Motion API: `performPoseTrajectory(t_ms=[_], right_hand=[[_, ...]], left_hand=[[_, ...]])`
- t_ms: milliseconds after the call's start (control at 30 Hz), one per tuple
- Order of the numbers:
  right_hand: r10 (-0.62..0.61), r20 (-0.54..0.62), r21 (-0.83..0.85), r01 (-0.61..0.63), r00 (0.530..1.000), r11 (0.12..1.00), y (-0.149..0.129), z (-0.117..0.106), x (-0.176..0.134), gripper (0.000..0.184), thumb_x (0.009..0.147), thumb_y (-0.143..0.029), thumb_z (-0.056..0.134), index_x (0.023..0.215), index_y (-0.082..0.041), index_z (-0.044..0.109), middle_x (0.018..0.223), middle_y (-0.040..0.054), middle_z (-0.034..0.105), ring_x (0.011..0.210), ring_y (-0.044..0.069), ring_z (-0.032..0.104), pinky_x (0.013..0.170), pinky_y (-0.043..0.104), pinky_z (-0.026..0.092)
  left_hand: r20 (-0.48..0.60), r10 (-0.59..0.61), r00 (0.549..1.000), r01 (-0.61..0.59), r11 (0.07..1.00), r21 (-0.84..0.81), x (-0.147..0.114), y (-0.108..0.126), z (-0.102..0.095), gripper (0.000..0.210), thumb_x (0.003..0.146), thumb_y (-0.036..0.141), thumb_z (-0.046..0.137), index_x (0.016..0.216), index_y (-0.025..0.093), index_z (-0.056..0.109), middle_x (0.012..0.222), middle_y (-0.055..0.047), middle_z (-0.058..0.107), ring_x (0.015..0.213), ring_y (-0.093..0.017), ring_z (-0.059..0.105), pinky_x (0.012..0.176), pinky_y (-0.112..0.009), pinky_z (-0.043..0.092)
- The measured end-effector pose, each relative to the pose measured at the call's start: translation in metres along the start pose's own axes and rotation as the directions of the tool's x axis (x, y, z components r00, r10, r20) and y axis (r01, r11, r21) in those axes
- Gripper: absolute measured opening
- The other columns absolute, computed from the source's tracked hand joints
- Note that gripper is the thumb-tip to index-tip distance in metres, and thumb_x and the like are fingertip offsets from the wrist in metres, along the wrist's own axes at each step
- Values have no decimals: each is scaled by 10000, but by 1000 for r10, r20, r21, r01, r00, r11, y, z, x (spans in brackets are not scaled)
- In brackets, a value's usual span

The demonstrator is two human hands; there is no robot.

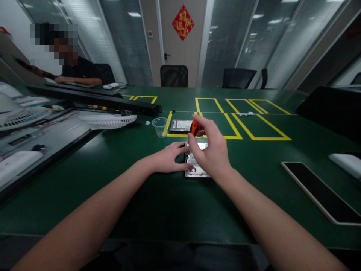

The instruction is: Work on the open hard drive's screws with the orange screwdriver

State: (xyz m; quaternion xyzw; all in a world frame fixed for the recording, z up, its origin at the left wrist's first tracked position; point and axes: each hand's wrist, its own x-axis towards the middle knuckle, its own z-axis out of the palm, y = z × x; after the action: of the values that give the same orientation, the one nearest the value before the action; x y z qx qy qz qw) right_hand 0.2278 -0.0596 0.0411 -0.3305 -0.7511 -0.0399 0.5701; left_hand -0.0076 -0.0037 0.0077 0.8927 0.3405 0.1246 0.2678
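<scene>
A silver hard drive [199, 172] lies flat on the green table in front of me. From its left side my left hand [172, 157] grips it, thumb on the top face and fingers near the upper left corner. My right hand [213, 146] is closed around the orange and black handle of a screwdriver [194, 128], held upright above the drive. The tip is down by the drive's upper left part, close to my left fingertips; whether it sits in a screw I cannot tell. My right hand covers the drive's right part.
Behind stand a clear plastic cup [160, 127] and a second hard drive [180, 125] inside yellow tape [225, 137]. White fan parts [108, 120] and long black bars [98, 98] lie left. A black panel with a light frame [318, 190] is right. A person [80, 71] sits far left.
</scene>
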Motion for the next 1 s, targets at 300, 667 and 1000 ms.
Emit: performPoseTrajectory(t_ms=[300,667,1000], right_hand=[[-2,-27,-41,1,1000,999,4,-1,1,447,1194,-271,780,1637,-314,738,1404,111,818,1215,312,833,1047,517,792],[-17,-8,-15,17,1000,1000,3,0,0,492,1200,-209,704,1680,-315,726,1500,129,824,1282,320,839,1109,538,782],[0,15,17,-1,1000,1000,0,0,0,572,1197,-170,638,1747,-319,689,1576,133,874,1331,335,881,1183,593,790]], left_hand=[[-6,-5,1000,5,1000,13,0,-1,1,998,1090,905,876,1866,303,698,2035,-195,554,1940,-533,457,1621,-757,365],[-1,-4,1000,4,1000,11,0,1,0,1006,1097,912,866,1893,327,679,2042,-186,547,1923,-537,476,1602,-767,390],[8,-10,1000,10,1000,3,1,3,-1,1008,1097,883,884,1913,335,661,2057,-178,532,1948,-536,445,1615,-774,365]])
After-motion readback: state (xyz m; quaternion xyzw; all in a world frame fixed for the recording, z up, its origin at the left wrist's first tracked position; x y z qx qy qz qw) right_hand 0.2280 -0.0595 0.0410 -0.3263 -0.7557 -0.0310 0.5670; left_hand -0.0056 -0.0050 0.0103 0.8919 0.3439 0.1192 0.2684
